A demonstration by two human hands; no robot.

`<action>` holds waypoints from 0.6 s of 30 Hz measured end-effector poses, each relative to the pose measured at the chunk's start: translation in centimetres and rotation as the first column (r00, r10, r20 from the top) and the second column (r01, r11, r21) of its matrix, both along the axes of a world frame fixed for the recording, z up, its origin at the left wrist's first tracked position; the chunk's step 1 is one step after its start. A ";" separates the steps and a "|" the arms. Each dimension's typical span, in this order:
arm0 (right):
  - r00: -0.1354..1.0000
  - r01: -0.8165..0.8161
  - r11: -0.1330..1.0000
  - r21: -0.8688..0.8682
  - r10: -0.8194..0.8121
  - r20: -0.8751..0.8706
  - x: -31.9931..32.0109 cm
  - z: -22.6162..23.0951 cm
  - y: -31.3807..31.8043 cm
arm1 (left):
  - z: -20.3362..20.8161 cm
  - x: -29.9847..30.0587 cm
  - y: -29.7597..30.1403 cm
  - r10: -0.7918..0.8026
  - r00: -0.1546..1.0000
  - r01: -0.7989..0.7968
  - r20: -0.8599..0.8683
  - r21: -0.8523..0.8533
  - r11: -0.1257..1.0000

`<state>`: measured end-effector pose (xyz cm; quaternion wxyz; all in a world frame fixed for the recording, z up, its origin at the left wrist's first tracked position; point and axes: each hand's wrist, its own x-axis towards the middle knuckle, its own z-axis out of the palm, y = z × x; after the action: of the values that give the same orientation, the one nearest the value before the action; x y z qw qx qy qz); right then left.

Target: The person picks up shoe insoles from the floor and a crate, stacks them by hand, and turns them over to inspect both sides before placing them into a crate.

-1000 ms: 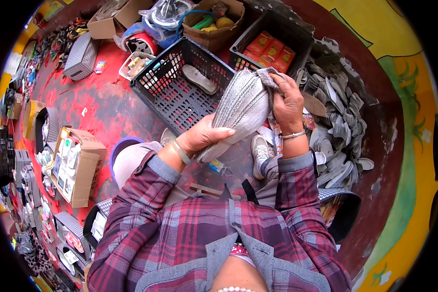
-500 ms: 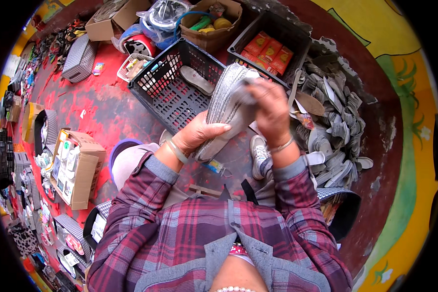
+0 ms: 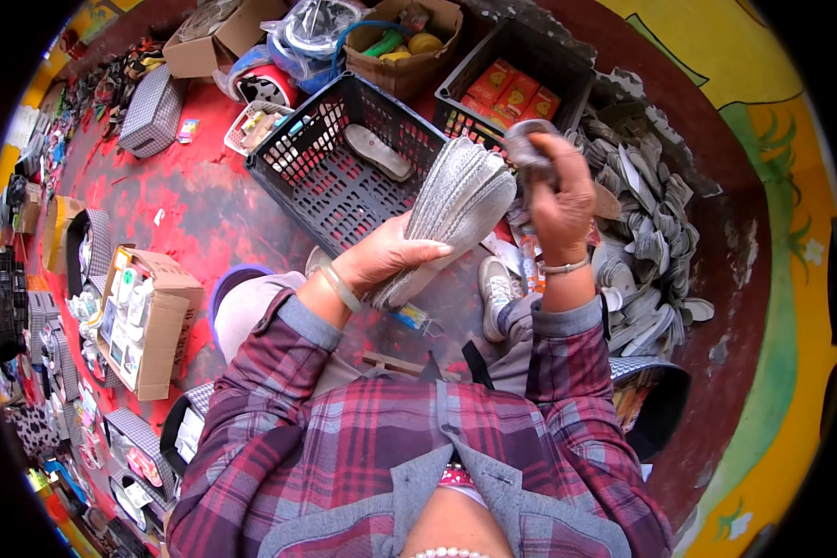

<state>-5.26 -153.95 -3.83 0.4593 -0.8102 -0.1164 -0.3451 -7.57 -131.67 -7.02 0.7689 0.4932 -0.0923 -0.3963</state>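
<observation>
A thick stack of pale grey shoe insoles (image 3: 465,197) is held upright before me and fans out at its top. My left hand (image 3: 381,253) grips its lower part, thumb across the front face. Beside the stack's upper right end, my right hand (image 3: 564,200) is closed around a grey-brown bent piece (image 3: 527,144) that looks like an insole; motion smears it. The piece is apart from the stack. Behind the stack stands a black plastic crate (image 3: 298,206), with a single insole (image 3: 378,152) lying inside. A large heap of grey insoles (image 3: 646,242) lies to the right.
A second black crate (image 3: 577,93) holds orange-red boxes (image 3: 513,93). A carton of goods (image 3: 172,321) and a purple-rimmed tub (image 3: 225,286) are on the left. A brown basket (image 3: 428,60) stands at the back. A patterned bin (image 3: 656,391) sits near my right elbow.
My right hand has moved right, away from the stack's top, carrying the grey-brown piece. The stack's upper end now shows uncovered. My left hand has stayed nearly in place.
</observation>
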 end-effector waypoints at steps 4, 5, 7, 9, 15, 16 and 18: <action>0.985 -0.158 0.935 -0.318 0.173 0.021 -0.9 -0.8 3.2 | -1.2 0.0 0.0 0.053 0.997 -0.054 0.051 0.020 0.998; 0.979 -0.181 0.917 -0.356 0.202 0.020 -1.5 -0.5 4.2 | -1.8 0.1 0.0 0.084 0.994 -0.086 0.072 0.023 0.996; 0.933 -0.329 0.861 -0.388 0.361 0.009 -2.7 -0.6 5.7 | -2.3 0.4 0.2 0.185 0.977 -0.184 0.111 -0.020 0.983; 0.925 -0.324 0.836 -0.442 0.377 0.036 -3.1 -1.5 6.3 | -2.3 1.2 0.7 0.165 0.978 -0.181 -0.127 -0.131 0.975; 0.995 0.078 0.942 -0.325 -0.056 0.079 0.4 -1.3 1.2 | -0.4 0.1 -0.2 -0.010 0.993 0.008 0.116 0.022 1.000; 0.996 0.042 0.954 -0.297 -0.018 0.083 0.3 -1.4 1.2 | -0.5 0.0 -0.3 -0.016 0.994 0.014 0.106 0.021 1.000; 0.993 -0.037 0.970 -0.239 0.062 0.096 -0.2 -1.2 2.3 | -0.9 0.1 -0.3 0.018 0.992 -0.019 0.127 0.005 1.000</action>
<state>-5.43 -151.70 -5.01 0.3612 -0.8373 -0.2003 -0.3584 -7.42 -131.99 -7.89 0.7635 0.5206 -0.1355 -0.3573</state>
